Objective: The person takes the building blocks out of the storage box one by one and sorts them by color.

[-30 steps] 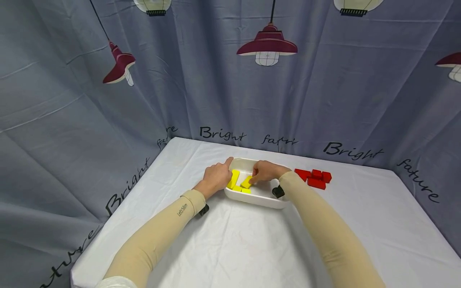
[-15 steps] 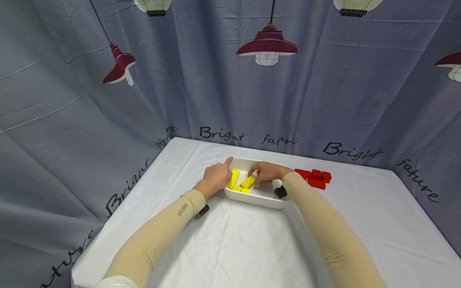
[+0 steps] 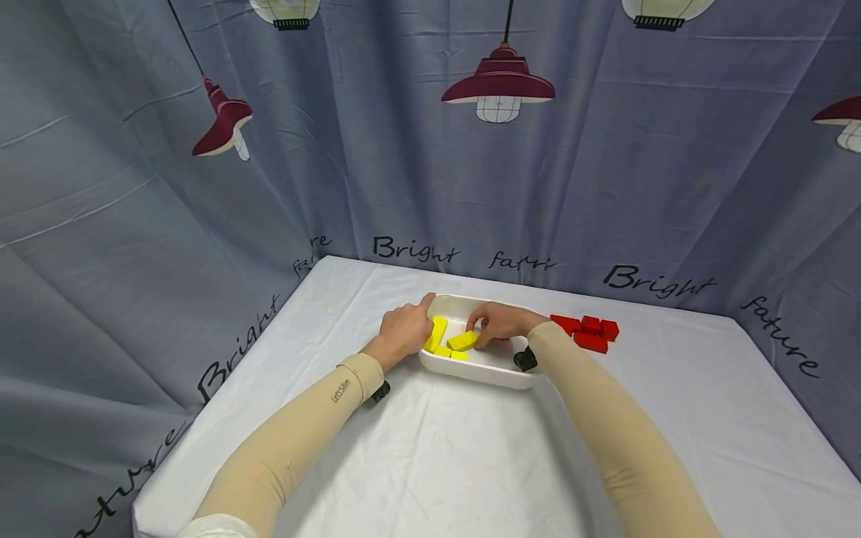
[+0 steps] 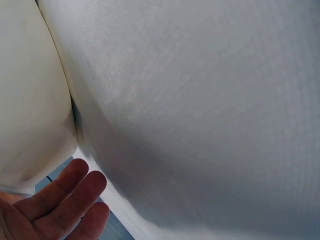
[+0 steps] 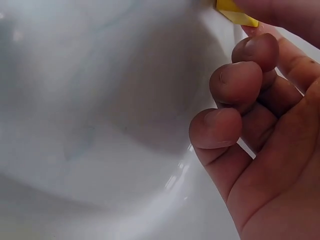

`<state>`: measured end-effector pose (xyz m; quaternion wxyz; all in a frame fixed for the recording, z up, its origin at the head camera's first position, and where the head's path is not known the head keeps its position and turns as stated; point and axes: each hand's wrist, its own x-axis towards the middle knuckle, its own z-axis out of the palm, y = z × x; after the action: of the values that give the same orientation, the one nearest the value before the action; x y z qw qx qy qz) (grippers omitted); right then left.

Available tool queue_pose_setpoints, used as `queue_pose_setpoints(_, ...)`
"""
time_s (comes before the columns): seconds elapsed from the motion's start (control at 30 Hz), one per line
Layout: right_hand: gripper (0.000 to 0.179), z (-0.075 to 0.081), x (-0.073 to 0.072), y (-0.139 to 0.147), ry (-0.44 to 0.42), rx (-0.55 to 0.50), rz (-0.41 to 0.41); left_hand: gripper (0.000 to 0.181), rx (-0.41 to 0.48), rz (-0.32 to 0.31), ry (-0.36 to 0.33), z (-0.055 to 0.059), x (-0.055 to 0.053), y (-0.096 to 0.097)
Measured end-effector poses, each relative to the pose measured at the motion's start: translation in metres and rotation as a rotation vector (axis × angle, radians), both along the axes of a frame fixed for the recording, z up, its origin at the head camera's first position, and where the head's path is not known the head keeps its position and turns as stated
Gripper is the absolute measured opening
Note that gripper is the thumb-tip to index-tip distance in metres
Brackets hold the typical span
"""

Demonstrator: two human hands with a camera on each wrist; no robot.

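My left hand (image 3: pixel 404 330) grips the left end of a white, rounded rectangular tray (image 3: pixel 480 376), its index finger lying along the rim. Three of its fingers (image 4: pixel 80 200) show just outside the tray's wall in the left wrist view. Inside the tray, my right hand (image 3: pixel 501 321) has thumb and index finger bent around the right end of a yellow block (image 3: pixel 462 341). A corner of that block shows between them in the right wrist view, beside the other curled fingers (image 5: pixel 235 82). A longer yellow block (image 3: pixel 437 332) and two small yellow blocks (image 3: pixel 460 356) lie at the tray's left end.
Several red blocks (image 3: pixel 592 342) sit in a cluster on the white-covered table (image 3: pixel 471 448), right of the tray. A grey-blue curtain (image 3: pixel 403 164) with printed lamps and lettering hangs behind the table. A dark wrist device (image 3: pixel 525 359) is on the right wrist.
The yellow block at my right fingers has turned to lie more crosswise in the tray. My right hand has shifted slightly right, its fingers spread wider. The left hand has stayed put.
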<state>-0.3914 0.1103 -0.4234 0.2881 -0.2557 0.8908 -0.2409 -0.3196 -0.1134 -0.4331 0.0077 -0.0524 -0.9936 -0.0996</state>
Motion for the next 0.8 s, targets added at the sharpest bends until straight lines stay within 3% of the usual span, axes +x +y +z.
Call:
queue_pose_setpoints(0.2, 0.031, 0.002, 0.001, 0.001, 0.018, 0.014, -0.001, 0.059, -0.002, -0.002, 0.0, -0.001, 0.0, 0.0)
queue_pose_setpoints(0.47, 0.031, 0.013, 0.001, 0.004, 0.062, 0.01, 0.062, 0.058, -0.003, -0.002, 0.008, 0.0, 0.0, -0.001)
queue_pose_setpoints(0.8, 0.025, 0.028, 0.004, 0.008, 0.085, 0.003, 0.07, 0.059, -0.001, -0.008, 0.011, -0.001, -0.001, -0.001)
